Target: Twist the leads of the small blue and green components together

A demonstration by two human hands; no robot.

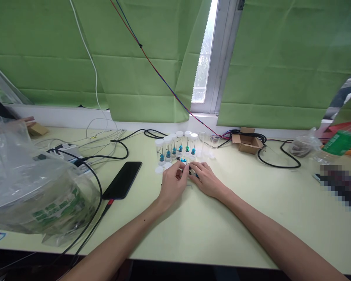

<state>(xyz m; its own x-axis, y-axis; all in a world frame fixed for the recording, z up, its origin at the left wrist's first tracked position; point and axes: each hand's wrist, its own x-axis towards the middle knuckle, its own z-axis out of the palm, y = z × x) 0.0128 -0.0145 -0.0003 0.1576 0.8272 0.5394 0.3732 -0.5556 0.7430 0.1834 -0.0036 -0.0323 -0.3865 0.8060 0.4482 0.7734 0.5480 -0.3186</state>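
Observation:
At the middle of the table my left hand [175, 181] is closed, its thumb and forefinger pinched together at a small dark piece. Right beside it, my right hand [206, 179] has its fingers bent down over the same spot, where a bit of black and blue shows. What either hand grips is too small to name. A small blue piece [183, 160] lies just beyond the fingertips. Behind stand several clear vials [179, 142] with white caps, holding blue or green pieces with thin shafts. A thin bent metal rod [190, 186] lies partly under my left hand.
Uncapped clear tubes [215, 141] stand right of the vials; white caps [159, 169] lie to their left. A black phone [123, 180], cables and a large plastic bag [46, 187] occupy the left. An open cardboard box [248, 143] and green-labelled bottle [341, 142] are at right.

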